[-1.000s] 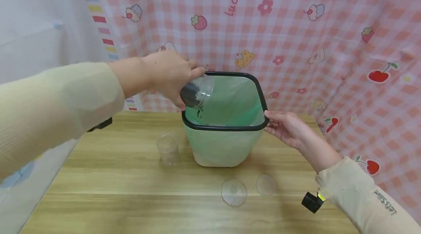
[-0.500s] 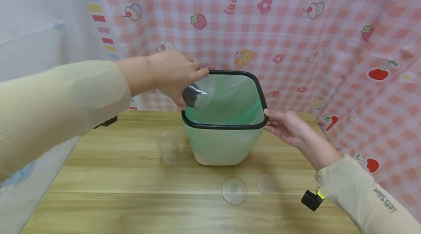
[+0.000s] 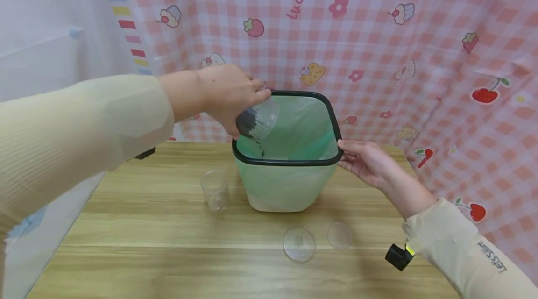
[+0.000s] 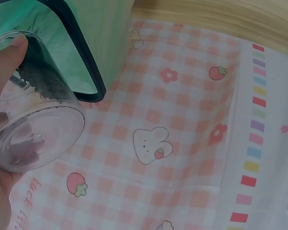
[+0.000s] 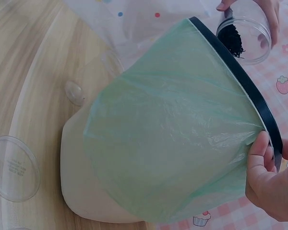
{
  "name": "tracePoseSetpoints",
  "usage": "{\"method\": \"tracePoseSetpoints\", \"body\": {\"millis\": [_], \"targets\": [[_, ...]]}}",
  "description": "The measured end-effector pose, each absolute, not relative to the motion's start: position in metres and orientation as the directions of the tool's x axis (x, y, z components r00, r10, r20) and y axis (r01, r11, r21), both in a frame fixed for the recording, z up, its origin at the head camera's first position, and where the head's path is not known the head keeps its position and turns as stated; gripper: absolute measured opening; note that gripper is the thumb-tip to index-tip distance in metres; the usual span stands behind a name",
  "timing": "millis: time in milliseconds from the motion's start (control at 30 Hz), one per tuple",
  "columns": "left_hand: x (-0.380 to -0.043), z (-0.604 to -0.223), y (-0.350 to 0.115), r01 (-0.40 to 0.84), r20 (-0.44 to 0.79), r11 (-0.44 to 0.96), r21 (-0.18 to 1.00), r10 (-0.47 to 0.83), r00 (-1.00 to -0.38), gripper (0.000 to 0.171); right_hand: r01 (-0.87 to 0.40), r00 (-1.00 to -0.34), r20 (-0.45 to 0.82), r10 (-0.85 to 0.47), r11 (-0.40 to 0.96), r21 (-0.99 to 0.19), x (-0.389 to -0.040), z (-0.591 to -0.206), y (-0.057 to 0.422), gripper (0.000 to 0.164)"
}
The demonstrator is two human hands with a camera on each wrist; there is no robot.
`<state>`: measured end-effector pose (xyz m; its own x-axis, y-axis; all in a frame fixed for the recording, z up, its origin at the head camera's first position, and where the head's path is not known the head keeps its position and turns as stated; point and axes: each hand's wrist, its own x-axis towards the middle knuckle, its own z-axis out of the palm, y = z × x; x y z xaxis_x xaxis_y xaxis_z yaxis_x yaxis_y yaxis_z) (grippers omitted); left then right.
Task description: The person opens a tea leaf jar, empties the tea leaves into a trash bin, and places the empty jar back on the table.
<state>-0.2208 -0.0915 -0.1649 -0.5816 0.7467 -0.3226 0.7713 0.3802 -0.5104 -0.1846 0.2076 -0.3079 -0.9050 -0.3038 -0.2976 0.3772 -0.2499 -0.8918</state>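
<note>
My left hand (image 3: 229, 96) grips a clear plastic jar (image 3: 268, 114) and holds it tilted over the far left rim of a trash bin (image 3: 287, 191). Black, shredded dry bits (image 5: 231, 40) lie against the jar's lower side, and a few fall from its mouth into the bin. What the bits are I cannot tell. A pale green bag lines the bin, folded over the outside under a black rim ring (image 3: 290, 163). At the bin's right corner, my right hand (image 3: 363, 163) pinches the rim between thumb and fingers. The bin's bottom inside is hidden.
Left of the bin stands a second clear jar (image 3: 215, 191). Two clear round lids, a larger one (image 3: 299, 244) and a smaller one (image 3: 339, 236), lie in front on the wooden table (image 3: 168, 243). Checked cloth (image 3: 269, 56) hangs behind.
The left hand has shifted slightly to the right with the tilted jar. Bits fell a second ago, hardly any half a second ago, and fall again now. The right hand has stayed put.
</note>
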Motion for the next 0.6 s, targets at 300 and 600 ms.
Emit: {"method": "tracePoseSetpoints", "body": {"millis": [300, 600], "targets": [[-0.2226, -0.1634, -0.0933, 0.77, -0.31, 0.296, -0.565, 0.789, -0.53, 0.096, 0.372, -0.906, -0.289, -0.309, -0.255, -0.893, -0.1859, -0.3079, 0.2069, 0.019], [-0.2254, -0.1637, -0.0902, 0.765, -0.314, 0.221, -0.605, 0.817, -0.484, 0.093, 0.378, -0.903, -0.296, -0.311, -0.248, -0.892, -0.1864, -0.3096, 0.2079, 0.017]]}}
